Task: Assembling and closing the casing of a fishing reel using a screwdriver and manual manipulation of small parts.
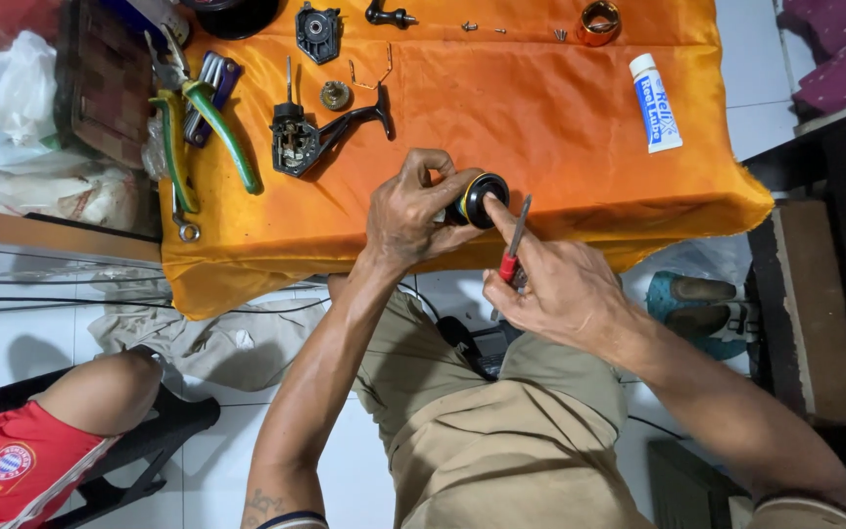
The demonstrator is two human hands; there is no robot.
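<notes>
Spool (483, 199), black with a gold rim, is being clenched in the left hand (409, 214) above the near edge of the orange cloth (560, 118). The right hand (560, 289) is grasping a red-handled screwdriver (515, 241), tip angling beside the spool's face. Reel servicing seems underway, though the contact point is unclear; steady tip alignment matters now. Farther left, the opened reel body (298, 139) and green-handled pliers (210, 127) are lying.
</notes>
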